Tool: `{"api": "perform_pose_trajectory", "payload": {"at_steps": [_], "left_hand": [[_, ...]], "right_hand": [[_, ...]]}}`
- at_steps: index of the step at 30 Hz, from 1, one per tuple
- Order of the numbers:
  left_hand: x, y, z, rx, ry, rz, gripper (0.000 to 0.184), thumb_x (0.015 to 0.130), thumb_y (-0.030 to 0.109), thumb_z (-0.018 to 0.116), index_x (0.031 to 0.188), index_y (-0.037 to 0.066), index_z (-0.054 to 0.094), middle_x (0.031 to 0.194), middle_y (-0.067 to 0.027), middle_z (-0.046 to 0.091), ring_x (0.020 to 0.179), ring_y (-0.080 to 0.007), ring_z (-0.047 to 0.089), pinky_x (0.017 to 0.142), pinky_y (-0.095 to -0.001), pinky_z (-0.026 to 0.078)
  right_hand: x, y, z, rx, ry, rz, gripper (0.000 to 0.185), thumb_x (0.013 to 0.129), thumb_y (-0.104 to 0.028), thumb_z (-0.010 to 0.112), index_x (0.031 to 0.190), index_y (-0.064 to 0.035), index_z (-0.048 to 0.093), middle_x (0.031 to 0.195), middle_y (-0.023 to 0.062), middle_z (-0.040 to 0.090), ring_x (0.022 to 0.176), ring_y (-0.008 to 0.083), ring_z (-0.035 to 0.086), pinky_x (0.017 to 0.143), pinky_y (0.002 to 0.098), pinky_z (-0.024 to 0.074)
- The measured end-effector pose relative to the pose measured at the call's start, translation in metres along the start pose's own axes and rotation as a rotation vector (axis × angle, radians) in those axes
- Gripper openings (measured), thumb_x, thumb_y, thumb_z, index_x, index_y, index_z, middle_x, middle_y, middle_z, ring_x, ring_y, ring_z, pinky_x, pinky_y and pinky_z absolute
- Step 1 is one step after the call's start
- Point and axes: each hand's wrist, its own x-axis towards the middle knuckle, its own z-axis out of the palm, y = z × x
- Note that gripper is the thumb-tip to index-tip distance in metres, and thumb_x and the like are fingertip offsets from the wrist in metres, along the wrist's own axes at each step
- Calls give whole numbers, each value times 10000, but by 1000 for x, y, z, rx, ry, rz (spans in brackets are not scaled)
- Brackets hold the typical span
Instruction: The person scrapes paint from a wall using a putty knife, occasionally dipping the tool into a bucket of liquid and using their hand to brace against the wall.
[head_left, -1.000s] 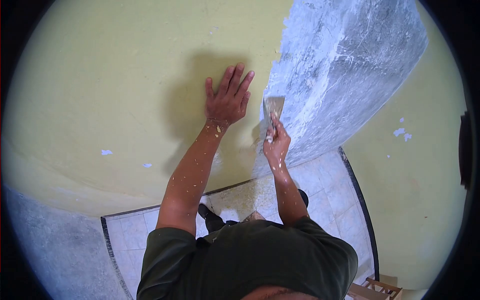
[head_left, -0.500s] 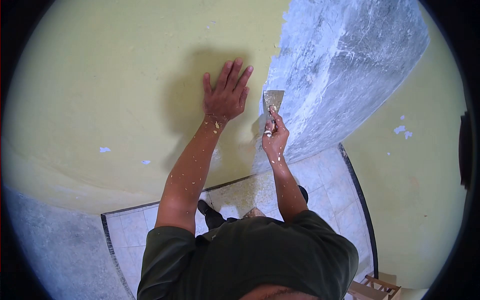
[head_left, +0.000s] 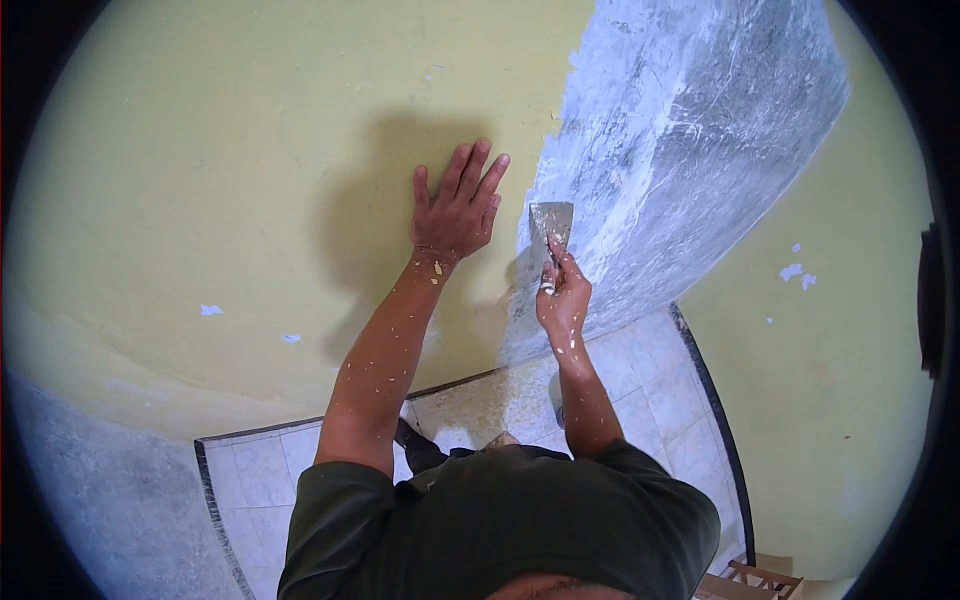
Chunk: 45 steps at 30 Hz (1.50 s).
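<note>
My left hand (head_left: 455, 212) lies flat with fingers spread against the yellow-green painted wall (head_left: 250, 190). In my right hand (head_left: 564, 300) is a putty knife (head_left: 551, 220), its wide metal blade pointing up the wall. The blade is over the bare grey-white patch (head_left: 640, 190), close beside the ragged edge of the paint. Whether the blade touches the surface, I cannot tell. Small paint flakes cling to both forearms.
Tiled floor (head_left: 655, 400) with a dark border lies below, strewn with paint crumbs near my feet. A wooden piece of furniture (head_left: 750, 580) stands at the lower right. Chipped spots (head_left: 792, 271) mark the right-hand wall. Grey bare surface (head_left: 90, 480) shows at lower left.
My right hand and the putty knife have shifted slightly down and to the right. The left hand stays on the wall; the whole view has moved a little.
</note>
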Motion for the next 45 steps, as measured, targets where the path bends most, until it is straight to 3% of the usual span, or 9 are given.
{"api": "perform_pose_trajectory", "payload": {"at_steps": [8,10,13,16,28,34,36,40,45], "left_hand": [[2,0,0,-15,5,11,533,956,421,516,1480,332,481,1598,2,376,1499,-182,282,1201,-607,-38],[-1,0,0,2,31,8,545,945,422,540,1479,333,483,1602,6,370,1497,-183,284,1198,-612,-34],[-1,-1,0,-21,24,18,555,934,433,555,1476,334,487,1600,9,372,1495,-179,284,1200,-608,-30],[-1,-2,-3,-20,18,16,553,929,439,561,1469,335,498,1588,7,393,1495,-173,282,1205,-597,-31],[-1,-2,-5,-6,-5,18,550,938,429,545,1477,331,490,1597,5,378,1502,-179,275,1205,-590,-53],[-6,1,-3,-9,-19,20,569,933,419,549,1490,339,465,1617,7,342,1511,-181,259,1202,-601,-53],[1,-3,-2,7,-3,14,571,933,414,550,1492,340,462,1618,8,340,1512,-181,258,1203,-599,-50],[-4,-2,-4,-24,-22,30,573,929,412,552,1490,332,467,1612,7,350,1511,-181,258,1204,-597,-49],[1,-5,-3,-36,-8,26,560,934,400,546,1484,322,479,1608,8,358,1508,-185,260,1203,-593,-58]], "right_hand": [[43,-50,-2,57,1,54,593,748,146,522,1305,-30,622,1102,216,697,966,260,705,795,330,534],[21,-14,6,23,17,-74,595,754,144,514,1313,-31,619,1087,208,701,948,236,703,788,323,534],[12,-42,-2,-39,-90,146,491,849,123,514,1302,-29,625,1145,200,707,935,230,717,807,313,541],[17,-43,3,43,-56,166,439,890,99,515,1293,-32,630,1156,205,706,906,217,717,786,311,541],[17,-26,10,-5,45,28,414,883,76,561,1264,-54,656,1097,187,718,821,242,710,729,318,535],[10,-23,7,65,41,117,418,880,73,574,1267,-61,656,1101,210,712,851,252,725,719,336,545],[14,-30,8,91,10,144,366,940,57,543,1288,-11,635,1242,148,689,1056,164,661,893,283,514],[22,-41,4,46,-31,265,386,926,72,541,1295,0,628,1259,154,678,1157,209,637,952,310,500],[28,-35,13,63,37,99,411,909,81,539,1300,-7,628,1235,154,689,1149,212,644,958,309,494]]}}
